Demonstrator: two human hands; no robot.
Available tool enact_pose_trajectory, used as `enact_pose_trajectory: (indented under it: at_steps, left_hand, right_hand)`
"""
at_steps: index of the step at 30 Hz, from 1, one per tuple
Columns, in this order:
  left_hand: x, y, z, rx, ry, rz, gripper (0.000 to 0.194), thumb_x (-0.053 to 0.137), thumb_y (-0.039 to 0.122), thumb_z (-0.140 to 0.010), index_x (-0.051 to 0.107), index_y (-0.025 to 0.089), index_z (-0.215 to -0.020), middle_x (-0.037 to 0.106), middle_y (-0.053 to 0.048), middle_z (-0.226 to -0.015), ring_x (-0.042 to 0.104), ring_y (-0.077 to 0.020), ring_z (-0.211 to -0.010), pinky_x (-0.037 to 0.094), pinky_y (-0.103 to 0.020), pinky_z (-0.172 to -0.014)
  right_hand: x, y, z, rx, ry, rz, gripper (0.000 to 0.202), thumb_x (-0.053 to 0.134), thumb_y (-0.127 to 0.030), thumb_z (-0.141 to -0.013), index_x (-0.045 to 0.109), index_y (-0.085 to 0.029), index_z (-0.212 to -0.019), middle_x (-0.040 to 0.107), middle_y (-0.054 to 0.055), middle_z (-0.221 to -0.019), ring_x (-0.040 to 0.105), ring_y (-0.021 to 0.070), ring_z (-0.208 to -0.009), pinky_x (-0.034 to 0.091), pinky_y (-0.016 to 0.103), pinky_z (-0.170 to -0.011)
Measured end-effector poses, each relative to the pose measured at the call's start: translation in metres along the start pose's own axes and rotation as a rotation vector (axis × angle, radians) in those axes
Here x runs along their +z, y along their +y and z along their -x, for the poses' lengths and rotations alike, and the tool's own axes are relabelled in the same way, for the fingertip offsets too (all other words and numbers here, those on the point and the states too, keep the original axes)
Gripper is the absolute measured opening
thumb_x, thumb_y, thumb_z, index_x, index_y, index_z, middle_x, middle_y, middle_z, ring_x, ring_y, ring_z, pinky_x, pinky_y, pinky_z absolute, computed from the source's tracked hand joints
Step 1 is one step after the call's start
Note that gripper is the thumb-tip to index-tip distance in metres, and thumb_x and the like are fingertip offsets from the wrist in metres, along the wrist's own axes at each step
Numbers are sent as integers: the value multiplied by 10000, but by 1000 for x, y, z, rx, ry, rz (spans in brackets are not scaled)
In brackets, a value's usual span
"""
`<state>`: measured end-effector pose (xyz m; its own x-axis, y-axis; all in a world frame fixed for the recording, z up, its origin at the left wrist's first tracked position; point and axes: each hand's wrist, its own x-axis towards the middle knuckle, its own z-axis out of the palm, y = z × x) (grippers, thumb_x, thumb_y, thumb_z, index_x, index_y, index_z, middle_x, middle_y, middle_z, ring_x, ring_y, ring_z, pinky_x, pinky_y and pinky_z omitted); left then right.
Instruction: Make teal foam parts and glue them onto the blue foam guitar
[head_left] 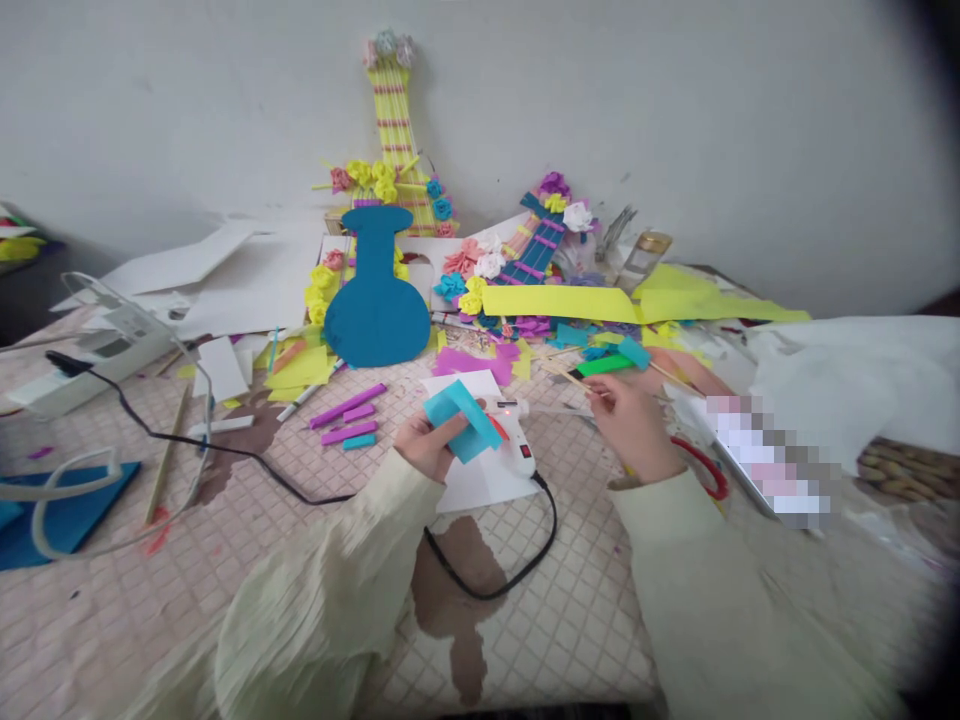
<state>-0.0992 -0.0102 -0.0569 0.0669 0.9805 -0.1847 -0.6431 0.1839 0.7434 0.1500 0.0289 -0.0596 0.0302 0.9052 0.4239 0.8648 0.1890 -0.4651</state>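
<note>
My left hand (429, 442) is closed on a folded piece of light blue paper (457, 420), thumb on top. Just right of it a white glue gun (517, 440) with a lit red light lies on white paper (491, 485). My right hand (634, 425) pinches a thin wooden stick (562, 374) that points up and left. Behind that hand are a green marker-like piece (606, 365) and a stick with blue paper (634, 352) at its end. Purple strips (349, 405) and a small blue strip (360, 442) lie left of my left hand.
A blue guitar-shaped cutout (377, 310) leans before flower-decorated models. Yellow paper (559, 303) lies behind my hands. At the right are red-handled scissors (705, 465), a phone (772, 465) and a white plastic bag (847, 385). A black cable (255, 455) crosses the left; a power strip (97, 365) sits there.
</note>
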Motion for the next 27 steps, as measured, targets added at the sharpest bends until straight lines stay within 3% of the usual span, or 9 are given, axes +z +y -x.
enact_pose_trajectory:
  at_steps: [6, 9, 12, 14, 19, 23, 27]
  left_hand:
    - [1, -1, 2, -32, -28, -26, 223, 781, 213, -526, 703, 152, -726, 720, -75, -820, 653, -266, -850, 519, -380, -778]
    - [2, -2, 3, -37, -40, -34, 215, 779, 220, -526, 708, 158, -719, 720, -76, -830, 648, -276, -871, 507, -389, -810]
    - [2, -3, 3, -34, -41, -41, 236, 788, 230, -509, 714, 167, -723, 721, -75, -841, 648, -280, -867, 519, -377, -781]
    - [2, -3, 3, -29, -47, -50, 253, 796, 244, -499, 715, 174, -728, 721, -73, -840, 649, -281, -864, 528, -367, -752]
    - [4, -7, 4, -37, -59, -67, 260, 798, 265, -502, 718, 183, -735, 722, -59, -828, 661, -270, -808, 540, -376, -721]
    - [3, -9, 4, -57, -38, -58, 254, 800, 248, -500, 711, 158, -720, 721, -49, -740, 670, -222, -716, 538, -350, -716]
    - [1, -8, 2, -101, 6, -85, 296, 804, 227, -487, 701, 126, -745, 717, -55, -721, 669, -211, -682, 530, -343, -711]
  right_hand:
    - [-7, 24, -18, -14, 8, -5, 235, 460, -133, -728, 659, -157, -851, 680, 98, -847, 614, 227, -763, 463, 391, -735]
    - [-4, 21, -25, -38, -9, -32, 204, 514, -141, -705, 671, -150, -835, 675, 106, -852, 604, 251, -801, 443, 430, -780]
    - [-2, -3, -20, -76, 22, -94, 253, 507, -180, -749, 642, -140, -960, 629, 127, -999, 559, 259, -947, 405, 441, -864]
    - [-1, -29, -7, -126, -7, -180, 278, 424, -215, -829, 611, -171, -1030, 624, 86, -997, 572, 199, -922, 445, 363, -838]
    - [1, -84, 31, -358, -269, -564, 390, 350, -179, -882, 472, -275, -1241, 554, 46, -984, 532, 158, -929, 443, 339, -840]
    - [6, -92, 41, -421, -350, -540, 438, 341, -166, -884, 412, -293, -1297, 511, 67, -1063, 499, 181, -968, 431, 383, -853]
    - [11, -87, 40, -458, -339, -486, 472, 343, -120, -861, 416, -283, -1298, 509, 75, -1055, 485, 203, -981, 423, 419, -861]
